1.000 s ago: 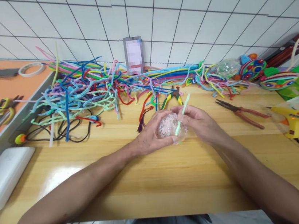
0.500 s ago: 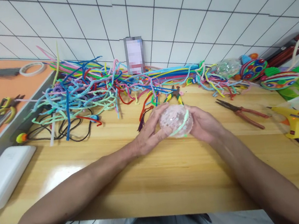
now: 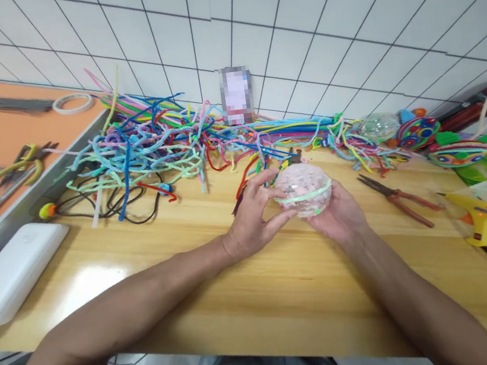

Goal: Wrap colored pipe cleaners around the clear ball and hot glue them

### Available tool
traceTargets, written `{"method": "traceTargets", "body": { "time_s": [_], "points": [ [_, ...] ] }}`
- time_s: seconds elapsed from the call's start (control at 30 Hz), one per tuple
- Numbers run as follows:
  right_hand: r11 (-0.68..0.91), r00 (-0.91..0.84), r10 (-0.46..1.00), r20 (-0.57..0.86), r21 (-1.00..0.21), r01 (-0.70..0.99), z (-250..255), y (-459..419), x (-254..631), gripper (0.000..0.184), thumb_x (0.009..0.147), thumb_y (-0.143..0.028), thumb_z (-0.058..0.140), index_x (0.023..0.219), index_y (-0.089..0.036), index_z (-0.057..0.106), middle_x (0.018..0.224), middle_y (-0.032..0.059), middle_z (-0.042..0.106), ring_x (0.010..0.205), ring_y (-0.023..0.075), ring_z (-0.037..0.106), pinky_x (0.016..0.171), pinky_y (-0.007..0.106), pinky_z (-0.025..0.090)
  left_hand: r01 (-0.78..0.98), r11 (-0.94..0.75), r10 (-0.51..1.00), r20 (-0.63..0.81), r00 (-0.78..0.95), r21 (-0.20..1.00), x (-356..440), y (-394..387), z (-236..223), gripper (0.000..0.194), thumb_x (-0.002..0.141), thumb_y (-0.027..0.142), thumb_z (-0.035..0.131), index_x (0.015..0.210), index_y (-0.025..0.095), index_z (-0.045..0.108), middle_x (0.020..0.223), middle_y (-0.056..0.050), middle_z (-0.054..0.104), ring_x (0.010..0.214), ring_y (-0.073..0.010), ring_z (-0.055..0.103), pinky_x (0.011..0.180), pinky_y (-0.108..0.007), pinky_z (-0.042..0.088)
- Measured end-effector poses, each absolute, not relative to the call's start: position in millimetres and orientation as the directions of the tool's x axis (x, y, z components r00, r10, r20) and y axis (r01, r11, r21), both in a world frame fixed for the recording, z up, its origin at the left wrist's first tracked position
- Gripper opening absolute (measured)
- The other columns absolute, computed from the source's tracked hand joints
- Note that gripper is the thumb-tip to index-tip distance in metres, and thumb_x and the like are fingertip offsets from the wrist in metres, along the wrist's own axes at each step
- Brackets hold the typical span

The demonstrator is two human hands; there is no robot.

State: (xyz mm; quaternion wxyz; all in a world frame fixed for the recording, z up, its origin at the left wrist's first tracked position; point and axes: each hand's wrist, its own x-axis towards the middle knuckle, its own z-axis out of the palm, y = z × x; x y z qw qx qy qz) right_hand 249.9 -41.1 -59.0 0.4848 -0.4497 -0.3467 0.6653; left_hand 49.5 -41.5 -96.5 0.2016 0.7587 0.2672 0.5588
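Observation:
A clear plastic ball (image 3: pixel 302 185) with pink filling is held above the wooden table (image 3: pixel 217 258) between both my hands. A light green pipe cleaner (image 3: pixel 306 196) runs around its middle like a band. My left hand (image 3: pixel 254 214) grips the ball's left side with thumb and fingers curled round it. My right hand (image 3: pixel 339 212) cups the ball from below and the right, fingers closed against it.
A big tangle of coloured pipe cleaners (image 3: pixel 166 142) lies along the tiled wall. Pliers (image 3: pixel 395 195) and a yellow glue gun (image 3: pixel 478 214) lie to the right, near colourful craft pieces (image 3: pixel 454 146). A white box (image 3: pixel 11 273) sits left, black cables (image 3: pixel 112 206) beside it.
The green pipe cleaner, first held upright against the ball, now wraps round its middle. Both hands rose slightly with the ball, and the view shifted a little.

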Motion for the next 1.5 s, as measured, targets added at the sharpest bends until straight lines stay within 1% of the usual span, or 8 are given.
{"method": "traceTargets", "body": {
  "time_s": [0.23,0.4,0.53,0.63,0.83,0.97,1.33,1.5],
  "points": [
    [-0.296,-0.106,0.955,-0.277,-0.885,-0.359,-67,-45,248,0.036,0.093,-0.05,0.059,0.118,-0.029,0.076,0.132,0.0045,0.078,0.127,0.0325,0.069,0.103,0.057,0.058,0.134,-0.746,0.661,0.7,0.27,0.652,50,-44,-98,0.021,0.1,0.032,0.072,0.116,0.025,0.06,0.148,-0.016,0.057,0.143,-0.0301,0.056,0.116,-0.056,0.05],
    [-0.313,-0.067,0.948,-0.312,-0.871,-0.378,-70,-45,249,0.036,0.095,-0.051,0.06,0.118,-0.029,0.076,0.135,0.0046,0.077,0.13,0.032,0.067,0.103,0.055,0.058,0.167,-0.76,0.648,0.713,0.269,0.628,51,-46,-98,0.016,0.103,0.031,0.067,0.114,0.025,0.058,0.148,-0.016,0.058,0.142,-0.0281,0.057,0.114,-0.052,0.051],
    [-0.305,-0.102,0.951,-0.29,-0.844,-0.441,-69,-46,247,0.034,0.097,-0.049,0.057,0.118,-0.03,0.076,0.134,0.0037,0.078,0.126,0.0296,0.07,0.104,0.054,0.059,0.136,-0.771,0.634,0.732,0.25,0.622,52,-45,-98,0.031,0.099,0.035,0.074,0.121,0.025,0.055,0.148,-0.017,0.058,0.143,-0.0296,0.057,0.116,-0.055,0.048],
    [-0.307,-0.133,0.951,-0.281,-0.78,-0.546,-67,-47,245,0.03,0.098,-0.043,0.057,0.117,-0.03,0.076,0.127,0.0037,0.08,0.119,0.0265,0.073,0.098,0.05,0.063,0.108,-0.78,0.623,0.748,0.229,0.617,53,-43,-98,0.038,0.097,0.036,0.077,0.125,0.025,0.053,0.147,-0.017,0.058,0.143,-0.0306,0.057,0.117,-0.056,0.048],
    [-0.311,-0.133,0.944,-0.301,-0.683,-0.661,-68,-48,242,0.027,0.099,-0.036,0.057,0.117,-0.029,0.076,0.12,0.0038,0.082,0.104,0.025,0.077,0.086,0.046,0.067,0.088,-0.785,0.616,0.757,0.219,0.613,54,-43,-98,0.031,0.098,0.036,0.076,0.117,0.024,0.055,0.145,-0.016,0.06,0.142,-0.0294,0.058,0.116,-0.055,0.049],
    [-0.317,-0.123,0.94,-0.318,-0.679,-0.662,-72,-48,243,0.024,0.097,-0.037,0.06,0.112,-0.029,0.077,0.118,0.003,0.083,0.108,0.0265,0.077,0.091,0.05,0.066,0.09,-0.771,0.633,0.743,0.218,0.631,54,-43,-98,0.027,0.098,0.039,0.075,0.111,0.025,0.056,0.144,-0.015,0.062,0.14,-0.0292,0.06,0.115,-0.055,0.049],
    [-0.327,-0.138,0.938,-0.319,-0.678,-0.659,-74,-49,246,0.027,0.098,-0.038,0.059,0.115,-0.027,0.077,0.12,0.0038,0.082,0.107,0.0248,0.077,0.085,0.043,0.067,0.02,-0.733,0.668,0.713,0.215,0.68,54,-40,-100,0.03,0.095,0.041,0.078,0.102,0.023,0.055,0.138,-0.016,0.066,0.137,-0.0289,0.062,0.111,-0.052,0.052],
    [-0.275,-0.076,0.953,-0.292,-0.736,-0.618,-71,-47,245,0.03,0.097,-0.039,0.057,0.117,-0.028,0.077,0.121,0.0041,0.082,0.108,0.0266,0.077,0.089,0.048,0.066,0.077,-0.741,0.664,0.71,0.235,0.667,53,-41,-102,0.026,0.097,0.035,0.077,0.11,0.023,0.057,0.143,-0.017,0.063,0.139,-0.0283,0.061,0.114,-0.053,0.051]
  ]
}}
